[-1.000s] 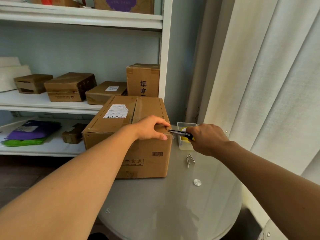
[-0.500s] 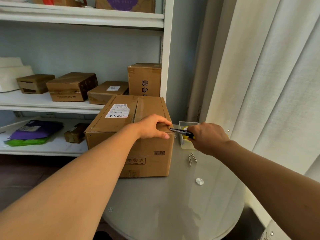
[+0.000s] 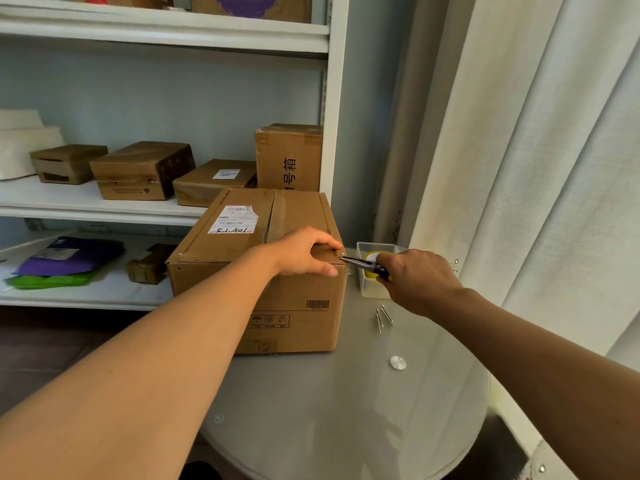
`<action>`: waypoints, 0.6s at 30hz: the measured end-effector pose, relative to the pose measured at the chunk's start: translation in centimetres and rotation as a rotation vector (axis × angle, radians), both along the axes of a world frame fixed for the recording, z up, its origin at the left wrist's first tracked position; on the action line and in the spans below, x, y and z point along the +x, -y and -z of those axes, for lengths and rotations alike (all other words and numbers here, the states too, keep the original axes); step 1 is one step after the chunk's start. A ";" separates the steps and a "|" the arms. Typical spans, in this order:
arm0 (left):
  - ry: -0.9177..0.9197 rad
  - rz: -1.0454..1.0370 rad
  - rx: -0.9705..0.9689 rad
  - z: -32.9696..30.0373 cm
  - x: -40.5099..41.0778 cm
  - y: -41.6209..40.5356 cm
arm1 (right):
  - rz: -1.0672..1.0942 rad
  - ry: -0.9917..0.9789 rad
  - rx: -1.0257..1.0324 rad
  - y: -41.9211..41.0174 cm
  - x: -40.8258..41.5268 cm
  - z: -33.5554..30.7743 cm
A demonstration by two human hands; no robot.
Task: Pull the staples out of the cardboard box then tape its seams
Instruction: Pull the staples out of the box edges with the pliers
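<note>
A brown cardboard box (image 3: 294, 306) with a white shipping label stands on a round glass table (image 3: 346, 410). My left hand (image 3: 304, 252) grips the box's near right top corner, fingers over the top and thumb on the front face. My right hand (image 3: 415, 278) holds needle-nose pliers (image 3: 363, 265) with black and yellow handles. The plier tips touch a small metal staple (image 3: 342, 254) at that top right corner. Three pulled metal pieces (image 3: 382, 317) lie on the glass to the right of the box.
A clear plastic tub (image 3: 367, 289) holding a yellowish tape roll (image 3: 375, 256) sits behind my right hand. White shelves (image 3: 104, 209) at the left carry several smaller boxes and purple and green bags. A white curtain (image 3: 536, 168) hangs at the right. A metal table stud (image 3: 397, 362) shows through the glass.
The view has shifted slightly. The plier tips have stayed at the box's top right corner and both hands hold almost the same places.
</note>
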State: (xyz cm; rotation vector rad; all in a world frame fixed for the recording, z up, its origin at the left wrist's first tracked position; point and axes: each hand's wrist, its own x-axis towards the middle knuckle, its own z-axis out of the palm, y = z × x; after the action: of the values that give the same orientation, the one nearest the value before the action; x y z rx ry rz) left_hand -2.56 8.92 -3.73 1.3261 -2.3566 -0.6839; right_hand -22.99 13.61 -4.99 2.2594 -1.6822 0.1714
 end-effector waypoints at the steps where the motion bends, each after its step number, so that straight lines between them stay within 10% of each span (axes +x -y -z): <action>1: 0.001 0.001 -0.003 0.0 0.0 0.0 | 0.006 0.013 0.005 0.0 0.0 0.1; 18: 0.004 -0.005 -0.001 -0.1 0.0 -0.1 | 0.002 0.032 -0.033 -0.2 0.0 0.5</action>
State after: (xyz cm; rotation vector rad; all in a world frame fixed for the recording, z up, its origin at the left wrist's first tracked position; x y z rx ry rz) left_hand -2.58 9.04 -3.66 1.3339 -2.3552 -0.6796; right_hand -22.98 13.76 -5.45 2.2423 -1.6859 0.2341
